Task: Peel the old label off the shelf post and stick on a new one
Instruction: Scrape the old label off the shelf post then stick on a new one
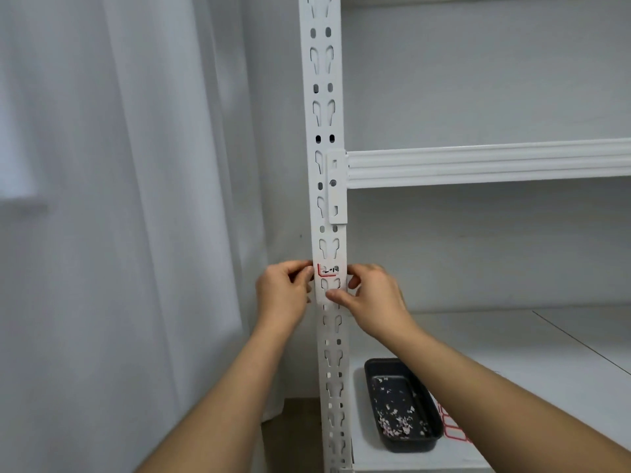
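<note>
- Shelf post (327, 199): white slotted metal upright, standing between the two hands and rising well above them.
- Label (327, 270): white with red border and dark handwriting, lying flat on the post face between the fingertips of both hands, just above the right thumb.
- Left hand (283, 291): at the post's left edge, fingers curled, fingertips pinching or pressing the label's left end; which of the two cannot be told.
- Right hand (368, 295): at the post's right edge, fingers curled round the edge beside the label's right end, thumb laid across the post face just under the label.
- Shelf beam (488, 163): white ribbed rail, above and right of the right hand, hooked to the post.
- Tray (403, 404): dark, oblong, on the lower shelf (512, 353) below the right forearm, holding small pale paper scraps.
- Label sheet (452, 426): red-bordered blanks, just right of the tray, partly hidden by the right forearm.
- Curtain (119, 199): pale, left of the left hand.
</note>
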